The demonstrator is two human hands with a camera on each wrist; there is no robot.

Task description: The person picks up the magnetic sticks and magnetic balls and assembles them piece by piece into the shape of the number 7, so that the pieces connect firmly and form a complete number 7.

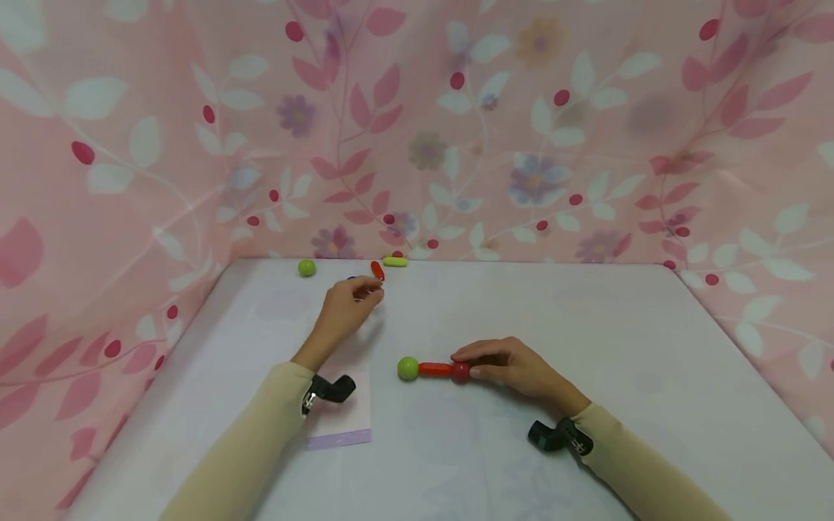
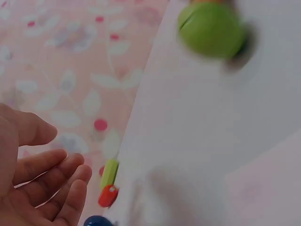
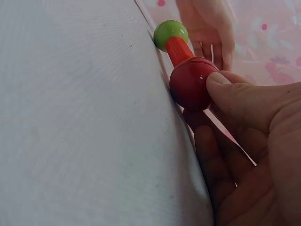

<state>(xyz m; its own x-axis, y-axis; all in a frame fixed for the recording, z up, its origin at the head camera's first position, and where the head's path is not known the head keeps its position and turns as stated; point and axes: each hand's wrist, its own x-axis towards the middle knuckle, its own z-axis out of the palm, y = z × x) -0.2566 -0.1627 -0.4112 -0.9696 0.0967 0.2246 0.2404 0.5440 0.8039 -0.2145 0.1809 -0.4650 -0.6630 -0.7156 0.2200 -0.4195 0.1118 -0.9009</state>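
My right hand (image 1: 521, 367) pinches a dark red ball (image 3: 190, 87) between thumb and fingers. That ball is joined to an orange-red stick (image 1: 434, 370), with a green ball (image 1: 407, 368) on the stick's other end; the joined piece lies on the table. Farther back on the left, my left hand (image 1: 347, 304) hovers with loosely bent fingers and nothing in them. Just beyond its fingertips are a red stick (image 1: 377, 270) and a yellow-green stick (image 1: 394, 262). A blue ball (image 2: 98, 221), mostly hidden behind that hand in the head view, lies near the red stick.
Another green ball (image 1: 307, 268) rests near the table's back left edge. A pale pink sheet with a purple strip (image 1: 339, 438) lies under my left forearm. Behind the white table (image 1: 586, 318) hangs a pink floral cloth (image 1: 495, 130).
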